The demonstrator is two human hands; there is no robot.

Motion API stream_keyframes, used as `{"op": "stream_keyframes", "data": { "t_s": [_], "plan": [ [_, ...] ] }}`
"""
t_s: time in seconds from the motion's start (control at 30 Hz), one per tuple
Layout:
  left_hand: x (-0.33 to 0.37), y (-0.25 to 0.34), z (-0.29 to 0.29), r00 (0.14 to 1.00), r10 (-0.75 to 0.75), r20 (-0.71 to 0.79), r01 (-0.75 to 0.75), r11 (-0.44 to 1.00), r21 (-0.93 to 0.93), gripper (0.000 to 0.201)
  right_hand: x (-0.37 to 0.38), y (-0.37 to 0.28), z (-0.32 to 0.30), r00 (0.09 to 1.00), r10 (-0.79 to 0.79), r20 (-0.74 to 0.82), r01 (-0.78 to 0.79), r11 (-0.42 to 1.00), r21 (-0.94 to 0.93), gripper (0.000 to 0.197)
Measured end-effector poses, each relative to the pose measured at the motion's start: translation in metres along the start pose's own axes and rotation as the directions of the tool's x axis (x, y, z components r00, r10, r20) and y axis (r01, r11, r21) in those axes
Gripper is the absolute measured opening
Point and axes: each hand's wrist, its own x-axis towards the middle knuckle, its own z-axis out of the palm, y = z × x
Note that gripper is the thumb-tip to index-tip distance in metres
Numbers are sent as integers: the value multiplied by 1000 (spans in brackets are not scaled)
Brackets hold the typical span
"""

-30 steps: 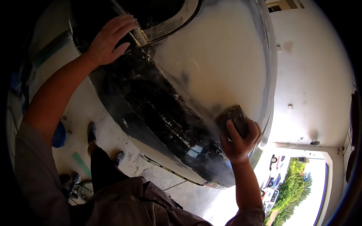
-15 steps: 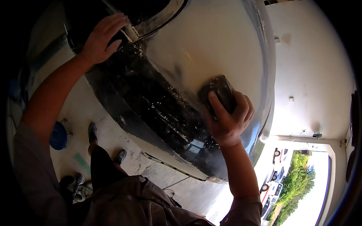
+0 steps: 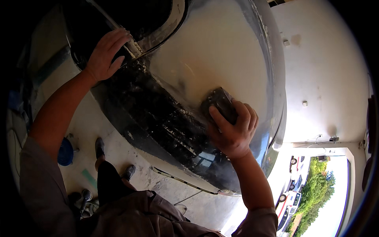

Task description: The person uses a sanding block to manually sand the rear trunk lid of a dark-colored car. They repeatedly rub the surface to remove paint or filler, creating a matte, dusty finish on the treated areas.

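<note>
A dark, block-shaped sanding pad is gripped in my right hand, with the thumb over its near side. It lies against a dull beige, filler-coated patch on the vehicle's body panel. Along the near side of that patch runs a dark panel band speckled with pale residue. My left hand rests at the upper left, fingers stretched out, beside a pale strip at the edge of a dark opening. Nothing shows in this hand.
On the floor at the left stands a blue round container. A cable lies below the vehicle's lower edge. The white wall rises on the right. Parked vehicles and greenery show through the doorway at lower right.
My right hand has moved the sanding pad slightly left and down across the panel. The left hand sits a little lower in view, still stretched out. The whole view has shifted slightly.
</note>
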Motion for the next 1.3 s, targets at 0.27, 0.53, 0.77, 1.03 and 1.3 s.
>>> {"op": "stream_keyframes", "data": {
  "t_s": [0.27,0.53,0.77,1.03,1.3],
  "plan": [
    [3,7,0,1000,0,-15,0,1000,-23,65,-49,19,-9,998,68,-16,-68,997,-20,53],
    [0,2,-7,1000,-21,-14,21,998,-58,65,-76,34,-27,999,38,20,-38,999,-38,57],
    [1,4,-3,999,-16,-35,13,995,-95,64,10,-24,10,999,44,23,-43,999,-28,50],
    [0,3,0,997,-66,-32,63,994,-90,68,100,-61,55,998,-46,-38,47,999,24,46],
    [0,3,-1,994,-51,-101,35,987,-158,65,38,-41,27,997,60,-56,-63,996,-58,51]
  ]
}}
